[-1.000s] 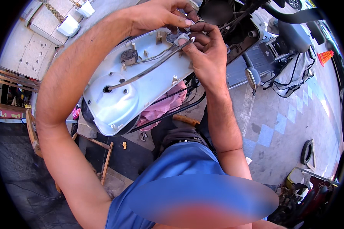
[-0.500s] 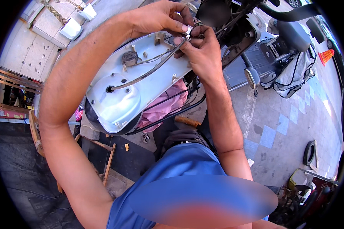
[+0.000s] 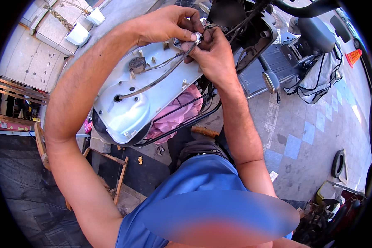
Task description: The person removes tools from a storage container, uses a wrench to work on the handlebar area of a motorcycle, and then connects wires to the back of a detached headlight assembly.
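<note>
A small white wire connector point(image 3: 198, 36) sits between my two hands at the top middle. My left hand point(image 3: 169, 25) is closed, pinching it between thumb and fingertips. Close beside it, my right hand point(image 3: 214, 56) is closed on the wiring cable point(image 3: 161, 81) just below the connector. That cable curves down to a hole in the pale scooter body panel point(image 3: 163, 97), which lies inner side up beneath my hands. A round dark buzzer-like part point(image 3: 137, 63) with thinner wires is fixed on the panel. My fingers partly hide the connector's ends.
Right of my hands stands the scooter's dark open front point(image 3: 256, 41). Beyond it are another scooter's seat point(image 3: 316, 34), a mirror point(image 3: 270, 82) and an orange cone point(image 3: 353, 57). A pink cloth point(image 3: 180, 109) lies under the panel in a black metal rack. A wooden frame point(image 3: 120, 180) stands lower left.
Both hands have shifted slightly left, with the connector still between them. The view has tilted a little. Panel and cable stay in place.
</note>
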Demonstrator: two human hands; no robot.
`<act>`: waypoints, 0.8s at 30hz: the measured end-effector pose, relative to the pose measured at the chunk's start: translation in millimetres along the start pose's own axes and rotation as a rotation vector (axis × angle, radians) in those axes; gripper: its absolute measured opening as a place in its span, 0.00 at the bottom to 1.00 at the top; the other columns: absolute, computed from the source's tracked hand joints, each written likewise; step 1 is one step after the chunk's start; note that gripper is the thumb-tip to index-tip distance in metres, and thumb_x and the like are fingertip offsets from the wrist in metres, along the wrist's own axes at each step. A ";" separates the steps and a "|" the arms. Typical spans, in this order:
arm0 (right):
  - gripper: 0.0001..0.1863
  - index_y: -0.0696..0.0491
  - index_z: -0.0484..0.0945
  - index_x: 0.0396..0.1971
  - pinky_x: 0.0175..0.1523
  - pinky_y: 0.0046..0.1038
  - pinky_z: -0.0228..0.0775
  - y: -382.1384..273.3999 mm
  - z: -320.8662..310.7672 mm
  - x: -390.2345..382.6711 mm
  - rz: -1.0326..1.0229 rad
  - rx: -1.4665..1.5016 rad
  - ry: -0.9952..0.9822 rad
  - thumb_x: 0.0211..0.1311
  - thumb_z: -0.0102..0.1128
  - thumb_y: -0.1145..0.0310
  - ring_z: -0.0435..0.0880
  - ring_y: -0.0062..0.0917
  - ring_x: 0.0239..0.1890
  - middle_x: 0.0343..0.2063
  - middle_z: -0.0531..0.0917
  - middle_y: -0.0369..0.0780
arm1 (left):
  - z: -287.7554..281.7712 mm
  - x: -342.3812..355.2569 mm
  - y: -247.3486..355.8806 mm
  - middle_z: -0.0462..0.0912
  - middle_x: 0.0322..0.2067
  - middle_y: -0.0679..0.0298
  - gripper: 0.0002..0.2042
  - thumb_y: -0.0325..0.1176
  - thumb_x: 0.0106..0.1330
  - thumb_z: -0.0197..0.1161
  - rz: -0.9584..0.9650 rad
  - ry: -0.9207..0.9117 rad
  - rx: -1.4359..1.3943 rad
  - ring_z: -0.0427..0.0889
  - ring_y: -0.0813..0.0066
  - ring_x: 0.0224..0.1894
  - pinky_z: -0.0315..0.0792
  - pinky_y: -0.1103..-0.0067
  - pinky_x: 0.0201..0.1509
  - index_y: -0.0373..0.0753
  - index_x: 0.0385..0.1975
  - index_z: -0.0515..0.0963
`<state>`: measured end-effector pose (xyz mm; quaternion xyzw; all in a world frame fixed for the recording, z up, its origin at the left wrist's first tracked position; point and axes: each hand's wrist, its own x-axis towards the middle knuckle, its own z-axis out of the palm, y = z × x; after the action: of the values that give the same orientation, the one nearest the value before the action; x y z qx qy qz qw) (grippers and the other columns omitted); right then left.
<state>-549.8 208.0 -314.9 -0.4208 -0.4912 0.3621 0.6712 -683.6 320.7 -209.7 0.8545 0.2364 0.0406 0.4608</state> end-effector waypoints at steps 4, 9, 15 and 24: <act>0.22 0.62 0.69 0.47 0.38 0.25 0.82 2.6 -5.2 -0.7 -0.007 -0.071 -0.042 0.58 0.72 0.77 0.87 0.22 0.34 0.32 0.81 0.41 | 2.1 2.1 -5.5 0.85 0.42 0.68 0.06 0.28 0.68 0.68 0.067 0.078 0.038 0.81 0.81 0.48 0.74 0.78 0.55 0.39 0.40 0.78; 0.21 0.60 0.69 0.48 0.41 0.25 0.80 2.9 -5.2 -6.1 0.006 0.005 0.000 0.59 0.69 0.78 0.87 0.23 0.37 0.37 0.85 0.46 | 1.1 5.5 -8.9 0.85 0.40 0.69 0.06 0.29 0.67 0.69 0.022 0.106 -0.024 0.82 0.81 0.48 0.72 0.77 0.57 0.40 0.40 0.79; 0.21 0.59 0.65 0.50 0.44 0.25 0.81 0.5 -6.0 -6.4 0.081 -0.001 -0.020 0.62 0.67 0.80 0.87 0.23 0.40 0.38 0.85 0.46 | -0.4 5.9 -5.0 0.86 0.41 0.69 0.07 0.28 0.66 0.70 0.037 0.069 0.018 0.82 0.80 0.47 0.72 0.78 0.57 0.39 0.41 0.80; 0.26 0.61 0.61 0.53 0.46 0.28 0.81 8.7 0.8 -4.6 0.042 0.101 0.049 0.57 0.63 0.83 0.87 0.28 0.42 0.41 0.83 0.50 | 0.5 5.7 -0.1 0.85 0.47 0.67 0.11 0.25 0.66 0.69 0.032 0.026 0.008 0.81 0.78 0.52 0.73 0.77 0.59 0.37 0.47 0.80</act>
<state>-552.3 207.4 -324.4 -0.4051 -0.4469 0.3900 0.6958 -678.4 322.9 -210.9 0.8593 0.2290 0.0581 0.4537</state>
